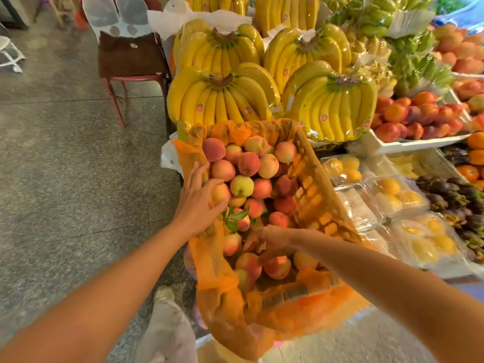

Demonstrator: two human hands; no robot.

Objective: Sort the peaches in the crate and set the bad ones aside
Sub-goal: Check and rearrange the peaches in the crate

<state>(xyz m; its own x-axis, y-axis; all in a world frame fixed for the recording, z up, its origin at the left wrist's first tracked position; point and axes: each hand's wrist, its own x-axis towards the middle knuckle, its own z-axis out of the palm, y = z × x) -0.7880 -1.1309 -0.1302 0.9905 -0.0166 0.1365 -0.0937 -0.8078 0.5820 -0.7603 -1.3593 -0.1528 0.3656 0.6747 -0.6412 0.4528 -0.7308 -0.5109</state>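
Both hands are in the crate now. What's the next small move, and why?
Probably lift the peach that the left hand grips at the left edge of the crate and turn it to check it; the right hand is blurred among the fruit, its grip unclear.

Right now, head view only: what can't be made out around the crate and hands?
All in the head view:
Right hand: motion-blurred inside the crate; it is unclear whether its fingers hold anything.
Peach gripped by the left hand: largely covered by that hand, so its condition is unseen.
Lower peaches: buried under the top layer and the orange liner.
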